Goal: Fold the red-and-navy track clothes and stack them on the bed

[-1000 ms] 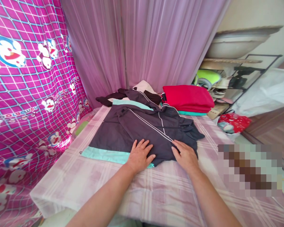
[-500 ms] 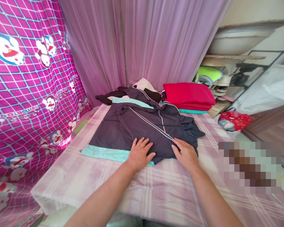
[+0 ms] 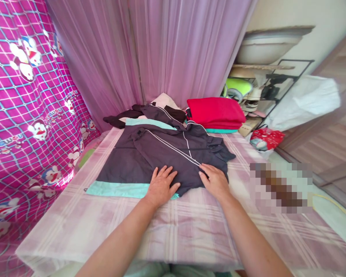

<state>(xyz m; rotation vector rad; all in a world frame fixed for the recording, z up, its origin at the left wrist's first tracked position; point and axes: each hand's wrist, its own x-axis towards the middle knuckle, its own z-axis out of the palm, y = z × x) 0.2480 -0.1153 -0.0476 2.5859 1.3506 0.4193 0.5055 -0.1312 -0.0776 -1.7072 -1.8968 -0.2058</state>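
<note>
A dark jacket (image 3: 123,161) with white piping and a mint-green lining band lies spread on the table, one sleeve laid across its body. My left hand (image 3: 161,186) rests flat on its near edge, fingers spread, beside the mint band. To the right, my right hand (image 3: 215,180) touches the jacket near the end of the white piping, its fingers extended and thumb apart. Neither hand grasps the cloth.
Behind the jacket lie rumpled dark and pale clothes (image 3: 168,102) and a folded red stack (image 3: 216,113). Plaid cloth covers the table (image 3: 184,231). Purple curtains (image 3: 167,50) hang at the back, a pink patterned cloth (image 3: 23,115) at left. A shelf (image 3: 294,68) stands at right.
The view has swung slightly to the right, so everything sits further left in it. Both hands stay in the same places on the jacket.
</note>
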